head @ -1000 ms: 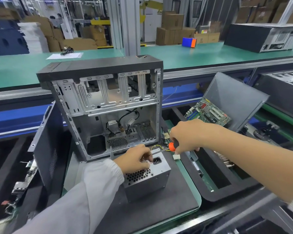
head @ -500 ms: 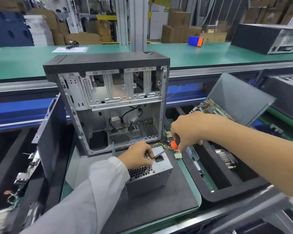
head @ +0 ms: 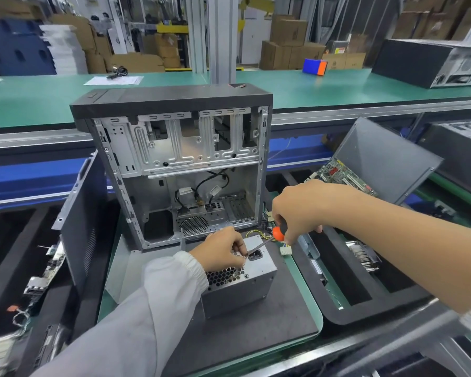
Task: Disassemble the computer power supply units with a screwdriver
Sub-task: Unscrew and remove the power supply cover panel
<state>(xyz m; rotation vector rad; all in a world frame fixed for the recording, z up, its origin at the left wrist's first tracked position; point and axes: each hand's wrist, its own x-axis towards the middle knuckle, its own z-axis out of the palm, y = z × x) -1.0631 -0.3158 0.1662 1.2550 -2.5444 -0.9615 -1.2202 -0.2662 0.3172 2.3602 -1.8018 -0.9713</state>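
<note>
While cardboard boxes (head: 286,44) crowd the warehouse behind a green conveyor bench (head: 38,96), the power supply unit (head: 239,284) sits on a dark mat (head: 269,333) before an open computer case (head: 180,164). Left hand (head: 219,253) pinches at its top; right hand (head: 299,210) grips the screwdriver (head: 272,238).

Power supply unit (head: 239,284): dull grey sheet metal, perforated. Screwdriver (head: 276,235): glossy orange plastic handle. Mat (head: 256,336): matt black foam.

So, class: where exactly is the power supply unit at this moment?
In the head view, the power supply unit sits low and centre on the dark mat, just in front of the open computer case, under the left hand.
</note>
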